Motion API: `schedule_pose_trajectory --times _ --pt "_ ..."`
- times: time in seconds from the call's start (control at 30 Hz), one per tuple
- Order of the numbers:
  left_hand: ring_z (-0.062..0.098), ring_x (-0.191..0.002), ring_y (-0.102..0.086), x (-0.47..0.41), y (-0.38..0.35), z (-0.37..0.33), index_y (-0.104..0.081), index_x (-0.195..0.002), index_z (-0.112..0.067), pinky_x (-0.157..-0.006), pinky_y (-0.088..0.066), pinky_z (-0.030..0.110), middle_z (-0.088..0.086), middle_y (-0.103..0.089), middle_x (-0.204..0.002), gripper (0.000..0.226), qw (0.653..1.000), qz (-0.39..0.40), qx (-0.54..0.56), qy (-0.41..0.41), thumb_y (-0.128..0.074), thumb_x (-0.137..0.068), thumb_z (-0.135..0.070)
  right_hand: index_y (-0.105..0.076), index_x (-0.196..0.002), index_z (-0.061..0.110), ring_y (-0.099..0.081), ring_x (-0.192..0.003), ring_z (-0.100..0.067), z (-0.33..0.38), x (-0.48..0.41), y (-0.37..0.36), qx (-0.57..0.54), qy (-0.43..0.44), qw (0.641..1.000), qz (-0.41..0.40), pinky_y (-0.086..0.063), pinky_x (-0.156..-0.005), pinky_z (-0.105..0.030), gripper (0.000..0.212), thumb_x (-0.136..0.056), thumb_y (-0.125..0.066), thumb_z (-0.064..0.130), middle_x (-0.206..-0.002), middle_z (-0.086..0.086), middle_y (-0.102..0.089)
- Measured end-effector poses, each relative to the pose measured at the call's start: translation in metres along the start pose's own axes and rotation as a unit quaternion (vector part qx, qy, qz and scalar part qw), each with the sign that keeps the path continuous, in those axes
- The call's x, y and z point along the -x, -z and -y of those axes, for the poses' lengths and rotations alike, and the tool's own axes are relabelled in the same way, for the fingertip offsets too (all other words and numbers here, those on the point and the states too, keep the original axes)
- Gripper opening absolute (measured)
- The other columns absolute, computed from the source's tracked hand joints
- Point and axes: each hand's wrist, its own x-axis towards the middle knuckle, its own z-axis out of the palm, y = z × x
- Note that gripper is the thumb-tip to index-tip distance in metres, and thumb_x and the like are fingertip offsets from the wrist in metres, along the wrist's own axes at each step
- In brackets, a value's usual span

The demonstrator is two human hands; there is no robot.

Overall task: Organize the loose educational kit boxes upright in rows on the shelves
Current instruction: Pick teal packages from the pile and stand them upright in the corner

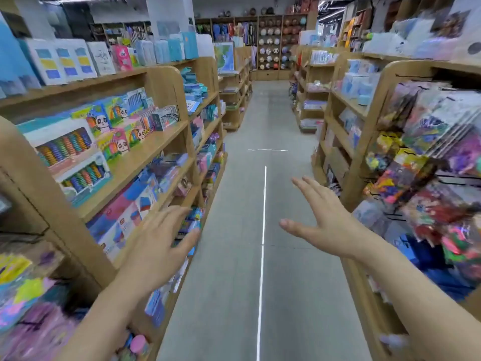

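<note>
Fingers (179,212) of our left hand (158,246) are spread apart and hold nothing, hovering in front of the pink and blue kit boxes (125,217) that stand in a row on the lower left shelf (145,162). Our right hand (328,220) is also splayed and empty, raised over the grey aisle floor (234,282), well apart from the right-hand shelves (364,142).

print on shelf boxes (125,220) blurred, no text, label or sign legible
</note>
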Motion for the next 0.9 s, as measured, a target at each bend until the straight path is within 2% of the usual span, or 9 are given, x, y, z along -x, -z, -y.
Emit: schedule_pose_trajectory --times 0.07,0.17,0.23,0.37,0.47,0.57,0.67,0.77,0.9 --pt "0.014 -0.125 -0.042 -0.032 -0.008 0.017 -0.051 -0.129 -0.025 -0.103 -0.032 0.032 -0.007 -0.05 -0.133 0.052 0.999 -0.021 0.018 0.022 -0.044 -0.089 -0.058 -0.009 -0.148 0.038 -0.02 -0.142 -0.014 -0.006 -0.031 -0.008 -0.125 -0.044 0.991 -0.025 -0.024 -0.115 -0.039 0.092 -0.073 -0.049 0.072 -0.157 0.01 -0.013" --pt "0.016 -0.122 -0.041 -0.088 -0.023 0.032 -0.054 -0.125 -0.023 -0.099 -0.029 0.031 -0.006 -0.052 -0.128 0.041 0.998 -0.043 0.035 0.039 -0.052 -0.092 -0.046 -0.014 -0.147 0.039 -0.047 -0.119 -0.007 -0.022 -0.081 -0.018 -0.233 -0.091 0.967 -0.057 -0.04 -0.096 -0.029 0.077 -0.085 -0.057 0.052 -0.148 0.008 -0.03" --pt "0.015 -0.118 -0.043 -0.125 -0.034 0.033 -0.054 -0.125 -0.024 -0.096 -0.032 0.03 -0.01 -0.051 -0.122 0.035 0.996 -0.048 0.058 0.04 -0.054 -0.092 -0.037 -0.023 -0.145 0.038 -0.053 -0.103 -0.002 -0.042 -0.117 -0.022 -0.262 -0.101 0.956 -0.082 -0.044 -0.085 -0.023 0.066 -0.088 -0.058 0.043 -0.137 0.007 -0.042" --pt "0.015 -0.099 -0.057 -0.21 -0.063 0.034 -0.055 -0.121 -0.03 -0.086 -0.045 0.035 -0.017 -0.055 -0.103 0.031 0.991 -0.05 0.115 0.052 -0.059 -0.091 -0.028 -0.041 -0.136 0.033 -0.059 -0.095 -0.004 -0.098 -0.197 -0.021 -0.238 -0.097 0.962 -0.097 -0.048 -0.073 -0.018 0.049 -0.09 -0.058 0.039 -0.118 0.008 -0.056" --pt "0.009 -0.093 -0.061 -0.28 -0.093 0.03 -0.062 -0.109 -0.031 -0.081 -0.051 0.035 -0.017 -0.064 -0.097 0.022 0.981 -0.073 0.166 0.072 -0.061 -0.09 -0.02 -0.052 -0.128 0.026 -0.059 -0.092 -0.006 -0.146 -0.264 -0.016 -0.163 -0.066 0.98 -0.092 -0.049 -0.076 -0.02 0.036 -0.092 -0.056 0.031 -0.107 0.006 -0.06" --pt "0.011 -0.09 -0.065 -0.348 -0.114 0.017 -0.067 -0.1 -0.027 -0.079 -0.053 0.033 -0.007 -0.071 -0.09 0.019 0.937 -0.096 0.304 0.142 -0.054 -0.094 -0.015 -0.058 -0.124 0.022 -0.059 -0.088 -0.007 -0.19 -0.337 -0.009 -0.08 -0.037 0.994 -0.068 -0.05 -0.083 -0.029 0.032 -0.093 -0.054 0.029 -0.101 0.009 -0.062" --pt "0.013 -0.083 -0.067 -0.421 -0.122 0.006 -0.069 -0.096 -0.023 -0.073 -0.054 0.032 -0.002 -0.072 -0.086 0.022 0.918 -0.131 0.337 0.162 -0.048 -0.097 -0.016 -0.06 -0.122 0.021 -0.054 -0.086 -0.007 -0.218 -0.413 -0.002 -0.042 -0.01 0.998 -0.053 -0.043 -0.08 -0.024 0.03 -0.094 -0.052 0.029 -0.101 0.007 -0.063" --pt "0.012 -0.076 -0.065 -0.489 -0.133 0.011 -0.071 -0.092 -0.021 -0.066 -0.052 0.029 0.001 -0.071 -0.083 0.024 0.923 -0.142 0.322 0.155 -0.047 -0.098 -0.02 -0.06 -0.121 0.019 -0.054 -0.089 -0.007 -0.237 -0.486 -0.002 -0.073 0.025 0.996 -0.048 -0.037 -0.078 -0.019 0.03 -0.093 -0.055 0.027 -0.102 0.008 -0.062" --pt "0.006 -0.061 -0.059 -0.585 -0.159 0.043 -0.07 -0.083 -0.02 -0.055 -0.045 0.025 0.001 -0.069 -0.075 0.018 0.936 -0.145 0.271 0.171 -0.055 -0.093 -0.022 -0.054 -0.127 0.027 -0.056 -0.102 -0.009 -0.256 -0.588 -0.016 -0.171 0.021 0.983 -0.056 -0.045 -0.083 -0.024 0.038 -0.089 -0.06 0.032 -0.11 0.01 -0.057"
